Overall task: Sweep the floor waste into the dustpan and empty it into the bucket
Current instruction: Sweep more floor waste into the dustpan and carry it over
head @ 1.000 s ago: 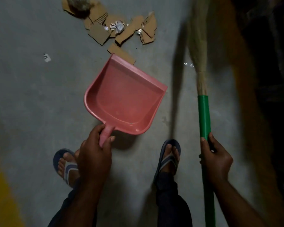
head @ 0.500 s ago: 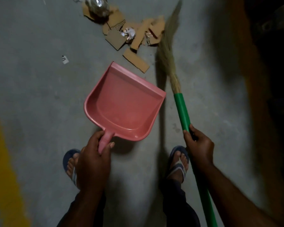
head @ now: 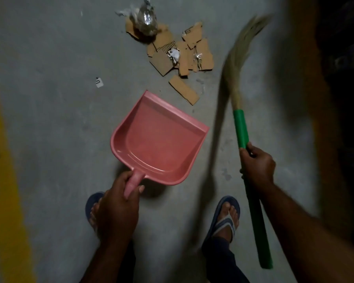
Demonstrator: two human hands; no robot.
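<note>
- Dustpan (head: 159,144), pink plastic, lies mid-view over the grey concrete floor (head: 49,119), with its wide open lip pointing away from me toward the waste.
- My left hand (head: 117,209) wraps the dustpan's short handle, fingers curled round it and thumb along its side.
- My right hand (head: 258,166) grips the broom (head: 241,129) by its green handle, fingers closed round the shaft.
- Pale broom bristles (head: 241,58) are blurred and fan up and to the right, just right of the waste and clear of the dustpan.
- Torn cardboard pieces (head: 184,56) lie heaped beyond the lip, with bits of crumpled paper among them.
- One loose cardboard strip (head: 184,89) lies nearest the lip, just beyond its far right end and not touching it.
- A crumpled shiny wrapper (head: 146,19) rests on the far end of the heap.
- A small paper scrap (head: 99,82) lies alone to the left, apart from the heap.
- My feet, in blue sandals (head: 225,217), stand on either side below the dustpan.
- A yellow stripe (head: 4,180) runs along the floor's left edge.
</note>
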